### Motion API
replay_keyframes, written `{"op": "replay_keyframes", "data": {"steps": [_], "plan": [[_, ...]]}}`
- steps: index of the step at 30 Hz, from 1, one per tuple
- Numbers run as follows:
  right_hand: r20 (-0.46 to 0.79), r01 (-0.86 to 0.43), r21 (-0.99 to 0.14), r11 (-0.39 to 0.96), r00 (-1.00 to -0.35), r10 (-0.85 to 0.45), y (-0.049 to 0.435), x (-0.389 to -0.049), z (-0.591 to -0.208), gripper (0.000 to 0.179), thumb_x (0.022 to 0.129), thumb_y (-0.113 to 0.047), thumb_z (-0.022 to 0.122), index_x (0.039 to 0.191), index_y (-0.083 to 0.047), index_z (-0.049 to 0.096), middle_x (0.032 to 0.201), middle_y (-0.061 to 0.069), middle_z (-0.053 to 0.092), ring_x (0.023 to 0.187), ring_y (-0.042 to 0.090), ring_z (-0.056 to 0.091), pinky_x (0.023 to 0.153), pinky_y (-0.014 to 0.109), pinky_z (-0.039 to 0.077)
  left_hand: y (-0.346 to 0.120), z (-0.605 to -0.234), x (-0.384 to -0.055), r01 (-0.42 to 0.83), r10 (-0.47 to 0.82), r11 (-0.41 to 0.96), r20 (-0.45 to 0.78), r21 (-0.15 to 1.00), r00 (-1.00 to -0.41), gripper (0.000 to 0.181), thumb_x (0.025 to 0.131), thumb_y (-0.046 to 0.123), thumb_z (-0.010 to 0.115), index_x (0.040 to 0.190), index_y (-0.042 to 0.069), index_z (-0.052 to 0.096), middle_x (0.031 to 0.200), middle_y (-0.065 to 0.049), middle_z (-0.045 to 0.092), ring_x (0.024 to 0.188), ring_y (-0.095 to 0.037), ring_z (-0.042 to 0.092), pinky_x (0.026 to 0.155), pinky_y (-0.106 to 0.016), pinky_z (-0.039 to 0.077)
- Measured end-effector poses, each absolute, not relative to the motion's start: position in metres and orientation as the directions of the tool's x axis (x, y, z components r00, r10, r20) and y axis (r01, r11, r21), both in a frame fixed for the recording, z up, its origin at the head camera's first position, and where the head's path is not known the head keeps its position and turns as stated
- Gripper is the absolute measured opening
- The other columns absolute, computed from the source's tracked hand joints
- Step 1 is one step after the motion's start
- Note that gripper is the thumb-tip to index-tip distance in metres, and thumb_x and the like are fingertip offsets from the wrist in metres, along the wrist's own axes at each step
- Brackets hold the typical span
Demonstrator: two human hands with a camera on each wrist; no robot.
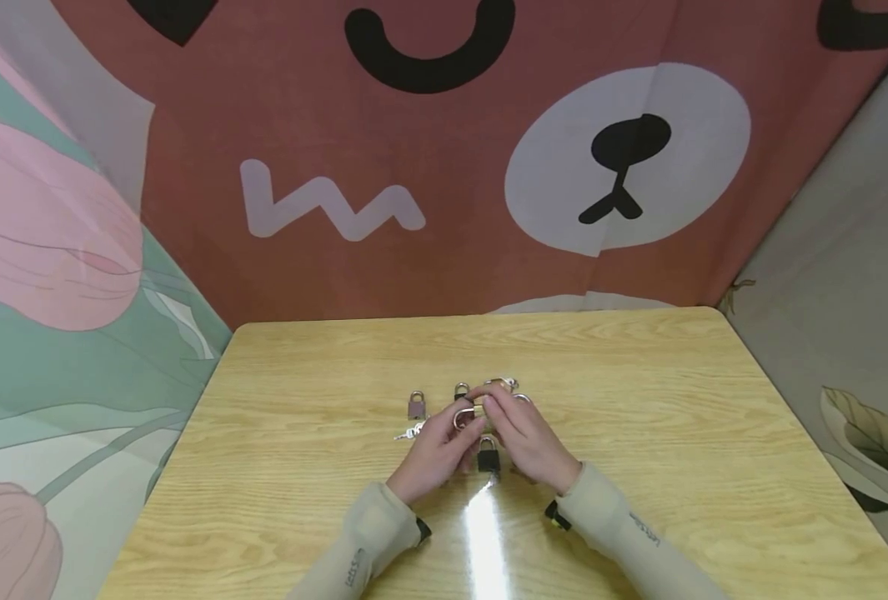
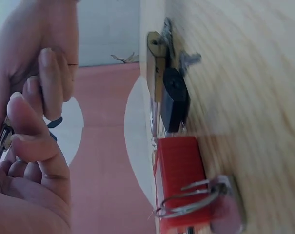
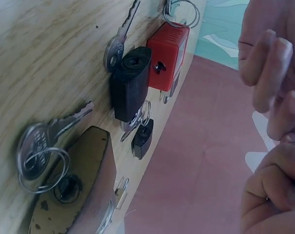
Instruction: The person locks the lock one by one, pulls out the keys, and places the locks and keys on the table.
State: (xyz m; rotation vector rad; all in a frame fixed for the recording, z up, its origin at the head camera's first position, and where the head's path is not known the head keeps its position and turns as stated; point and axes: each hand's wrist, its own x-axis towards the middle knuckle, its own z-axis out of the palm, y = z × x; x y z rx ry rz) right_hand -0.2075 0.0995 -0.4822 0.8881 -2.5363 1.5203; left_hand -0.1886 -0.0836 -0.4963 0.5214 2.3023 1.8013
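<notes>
Both hands are raised close together over the middle of the table, around a padlock whose silver shackle (image 1: pixel 464 417) points left. My left hand (image 1: pixel 434 446) holds the shackle end between thumb and fingers. My right hand (image 1: pixel 528 435) has its thumb and fingers at the body end; they hide most of it. In the left wrist view, a strip of shiny metal (image 2: pixel 3 139) shows beside the curled left fingers (image 2: pixel 32 146). Below the hands, a black padlock (image 1: pixel 489 460) lies on the table. A red padlock (image 3: pixel 167 54) and a brass padlock (image 3: pixel 71 187) lie near it.
A small purplish padlock (image 1: pixel 417 408) lies left of the hands, with silver keys (image 1: pixel 411 431) near it. Another small black padlock (image 3: pixel 143 140) lies farther back. A ringed key (image 3: pixel 36 151) sits by the brass padlock. Patterned cloth (image 1: pixel 444 275) hangs behind the wooden table (image 1: pixel 301 500).
</notes>
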Motion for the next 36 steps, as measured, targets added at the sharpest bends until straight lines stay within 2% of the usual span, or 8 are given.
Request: {"op": "replay_keyframes", "data": {"steps": [1, 4, 8, 15, 23, 28, 31, 36], "plan": [[0.329, -0.504, -0.786, 0.357, -0.831, -0.448, 0.100, -0.208, -0.482, 0.030, 0.114, -0.021, 0.037, 0.130, -0.017, 0.061, 0.117, -0.003, 0.073, 0.098, 0.009, 0.063, 0.092, 0.036, 0.051, -0.084, -0.496, -0.189, 0.166, 0.372, 0.206, 0.079, 0.964, -0.925, 0.027, 0.109, 0.033, 0.055, 0.097, 0.009, 0.057, 0.072, -0.023, 0.060, 0.052, -0.016, 0.057, 0.050, -0.024, 0.048], [0.312, -0.493, -0.795, 0.354, -0.832, -0.458, 0.101, -0.208, -0.484, 0.032, 0.115, -0.022, 0.035, 0.134, -0.018, 0.060, 0.092, -0.005, 0.072, 0.081, 0.005, 0.063, 0.078, 0.034, 0.054, -0.085, -0.495, -0.189, 0.160, 0.362, 0.199, 0.080, 0.967, -0.929, 0.028, 0.109, 0.032, 0.053, 0.098, 0.007, 0.058, 0.074, -0.024, 0.062, 0.052, -0.013, 0.056, 0.050, -0.025, 0.049], [0.303, -0.478, -0.821, 0.311, -0.828, -0.471, 0.105, -0.210, -0.487, 0.033, 0.115, -0.019, 0.034, 0.136, -0.017, 0.060, 0.059, -0.010, 0.042, 0.050, 0.002, 0.039, 0.050, 0.026, 0.042, -0.085, -0.493, -0.188, 0.132, 0.352, 0.170, 0.065, 0.977, -0.934, 0.028, 0.110, 0.033, 0.052, 0.101, 0.007, 0.058, 0.079, -0.025, 0.062, 0.055, -0.011, 0.056, 0.053, -0.026, 0.050], [0.475, -0.641, -0.709, 0.293, -0.742, -0.474, 0.116, -0.210, -0.493, 0.031, 0.109, -0.001, 0.044, 0.134, -0.008, 0.062, 0.060, -0.013, 0.038, 0.050, -0.007, 0.028, 0.050, 0.019, 0.036, -0.083, -0.491, -0.187, 0.116, 0.358, 0.127, 0.064, 0.985, -0.931, 0.023, 0.109, 0.028, 0.055, 0.100, 0.007, 0.058, 0.079, -0.024, 0.060, 0.058, -0.012, 0.055, 0.054, -0.029, 0.052], [0.441, -0.570, -0.806, 0.159, -0.757, -0.483, 0.144, -0.216, -0.493, 0.035, 0.110, 0.002, 0.039, 0.140, -0.002, 0.056, 0.052, 0.000, 0.040, 0.045, 0.002, 0.037, 0.041, 0.022, 0.039, -0.080, -0.488, -0.184, 0.102, 0.359, 0.083, 0.066, 0.991, -0.931, 0.027, 0.109, 0.031, 0.054, 0.100, 0.005, 0.055, 0.074, -0.018, 0.053, 0.062, -0.026, 0.055, 0.055, -0.032, 0.052], [0.343, -0.460, -0.834, 0.306, -0.865, -0.366, 0.181, -0.229, -0.489, 0.032, 0.113, -0.009, 0.039, 0.138, -0.007, 0.059, 0.059, -0.001, 0.044, 0.047, 0.008, 0.040, 0.043, 0.027, 0.039, -0.085, -0.487, -0.186, 0.051, 0.292, 0.037, 0.038, 0.998, -0.956, 0.032, 0.108, 0.035, 0.055, 0.097, 0.005, 0.053, 0.073, -0.004, 0.050, 0.062, -0.015, 0.054, 0.056, -0.032, 0.054], [0.225, -0.383, -0.802, 0.459, -0.905, -0.362, 0.200, -0.239, -0.488, 0.028, 0.113, -0.017, 0.044, 0.132, -0.013, 0.064, 0.062, -0.002, 0.046, 0.050, 0.008, 0.041, 0.047, 0.028, 0.042, -0.087, -0.488, -0.186, 0.037, 0.305, 0.039, 0.023, 0.999, -0.952, 0.033, 0.109, 0.036, 0.054, 0.098, 0.005, 0.053, 0.075, -0.003, 0.050, 0.063, -0.014, 0.055, 0.057, -0.033, 0.056], [0.072, -0.307, -0.696, 0.649, -0.929, -0.363, 0.228, -0.255, -0.497, 0.023, 0.110, -0.020, 0.053, 0.115, -0.008, 0.072, 0.073, 0.003, 0.058, 0.060, 0.010, 0.047, 0.055, 0.028, 0.043, -0.086, -0.488, -0.185, 0.024, 0.313, 0.041, 0.010, 0.999, -0.950, 0.032, 0.109, 0.033, 0.054, 0.097, 0.004, 0.052, 0.075, -0.003, 0.049, 0.064, -0.014, 0.053, 0.057, -0.028, 0.051]]}}
